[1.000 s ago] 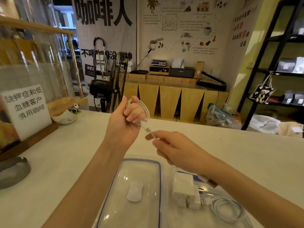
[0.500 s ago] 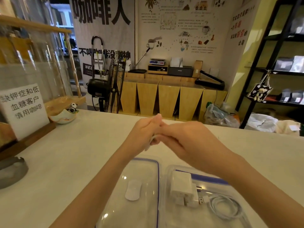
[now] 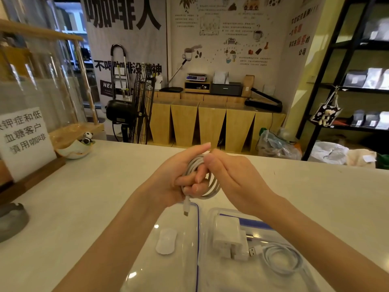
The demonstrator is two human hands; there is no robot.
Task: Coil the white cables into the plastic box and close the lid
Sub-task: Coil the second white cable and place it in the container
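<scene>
A white cable [image 3: 212, 186] is wound in loops around the fingers of my left hand [image 3: 181, 175], which is shut on it; one plug end [image 3: 186, 206] hangs down. My right hand [image 3: 235, 178] presses against the coil from the right, thumb on the top of the loops. Below them sits the clear plastic box [image 3: 311, 277] with a white charger [image 3: 229, 239] and a second coiled white cable [image 3: 282, 260] inside. The clear lid [image 3: 189, 260] with a blue seal lies to the box's left.
A small white oval object [image 3: 166, 241] shows at the lid. A sign on a wooden base [image 3: 23, 140], a small bowl with a panda figure [image 3: 77, 147] and a grey ashtray [image 3: 10, 220] stand along the left of the pale counter [image 3: 315, 197].
The cable's end, stretched between both hands a second ago, now hangs free below the coil. Both hands have come together and lowered toward the box.
</scene>
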